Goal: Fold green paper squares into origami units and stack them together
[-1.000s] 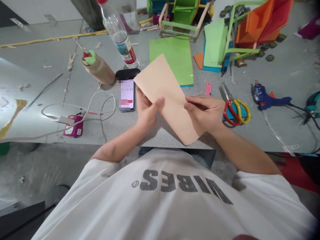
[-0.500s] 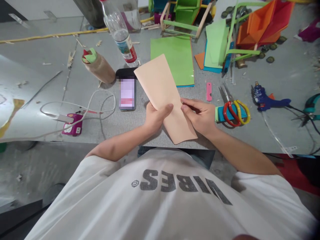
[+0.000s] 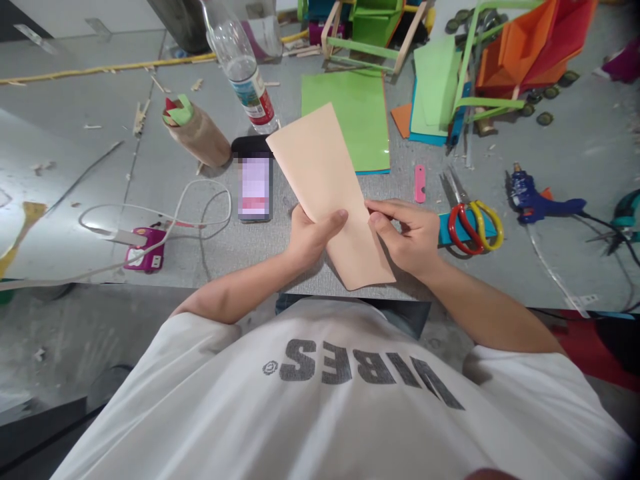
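Observation:
A long, folded sheet of beige paper (image 3: 320,160) is held tilted above the front of the table, its top leaning left. My left hand (image 3: 316,230) grips its left edge, thumb lying across the front and fingers hidden behind. At the right edge, my right hand (image 3: 405,230) pinches the paper between thumb and forefinger. Behind the paper lies a green sheet (image 3: 345,100) with a blue one under its edge. Scissors (image 3: 473,223) with red and yellow handles rest on blue paper just right of my right hand.
Left of the paper are a phone (image 3: 255,190), a plastic bottle (image 3: 250,93), a brown paper-wrapped cup (image 3: 197,137) and a purple plug adapter (image 3: 145,250) with a white cable. To the right lie a pink cutter (image 3: 419,183), a blue glue gun (image 3: 540,197) and an orange paper model (image 3: 520,53).
My right hand has shifted slightly right along the paper's edge, its fingers still pinched there. The paper's top has tilted a little. My left hand keeps its grip.

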The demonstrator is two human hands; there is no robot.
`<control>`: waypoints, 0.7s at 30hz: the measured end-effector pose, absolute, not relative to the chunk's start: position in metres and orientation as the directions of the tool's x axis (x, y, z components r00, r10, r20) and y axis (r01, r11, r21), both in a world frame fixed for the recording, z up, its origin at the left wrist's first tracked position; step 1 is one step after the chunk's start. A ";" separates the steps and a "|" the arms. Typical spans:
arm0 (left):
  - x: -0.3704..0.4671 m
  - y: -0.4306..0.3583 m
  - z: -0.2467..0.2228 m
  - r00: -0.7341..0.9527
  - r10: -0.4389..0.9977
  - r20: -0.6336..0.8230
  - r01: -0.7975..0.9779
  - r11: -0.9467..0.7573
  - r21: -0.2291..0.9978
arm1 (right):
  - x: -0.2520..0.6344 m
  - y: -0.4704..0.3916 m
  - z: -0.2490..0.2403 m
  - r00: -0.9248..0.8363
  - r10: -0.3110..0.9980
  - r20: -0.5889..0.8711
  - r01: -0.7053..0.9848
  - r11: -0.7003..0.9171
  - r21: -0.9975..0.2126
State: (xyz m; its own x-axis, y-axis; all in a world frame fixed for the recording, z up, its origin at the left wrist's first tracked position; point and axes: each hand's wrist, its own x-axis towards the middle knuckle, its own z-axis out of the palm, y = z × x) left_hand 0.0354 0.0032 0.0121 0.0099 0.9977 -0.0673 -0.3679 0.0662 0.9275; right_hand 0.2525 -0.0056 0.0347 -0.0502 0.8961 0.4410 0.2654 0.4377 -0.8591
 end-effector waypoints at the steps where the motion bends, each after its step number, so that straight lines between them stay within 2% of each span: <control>1: 0.035 0.002 0.014 0.015 0.997 -0.070 -0.371 0.071 0.926 | 0.253 -0.005 0.035 -0.028 0.919 0.392 0.243 0.387 -0.890; 5: 0.034 -0.003 0.022 0.116 0.988 -0.105 -0.378 0.142 0.915 | 0.255 -0.001 0.043 -0.019 0.983 0.180 0.153 0.181 -0.972; 11: 0.034 -0.006 0.027 0.248 0.956 -0.155 -0.368 0.241 0.898 | 0.260 0.003 0.057 -0.293 0.956 0.016 0.208 0.080 -0.975; 14: 0.034 -0.004 0.028 0.255 0.948 -0.189 -0.368 0.276 0.888 | 0.264 0.004 0.057 -0.322 0.947 -0.002 0.224 0.074 -0.972; 21: 0.019 0.020 0.032 0.126 0.964 -0.235 -0.369 0.265 0.891 | 0.279 0.020 0.059 -0.210 0.974 0.084 0.216 0.130 -0.968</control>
State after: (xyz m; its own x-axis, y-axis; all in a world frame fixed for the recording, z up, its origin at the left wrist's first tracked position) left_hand 0.0194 0.0198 0.0324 0.1260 0.9638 -0.2349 -0.3689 0.2653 0.8908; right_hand 0.2789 0.0204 0.0594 -0.2099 0.9741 0.0841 0.2158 0.1300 -0.9677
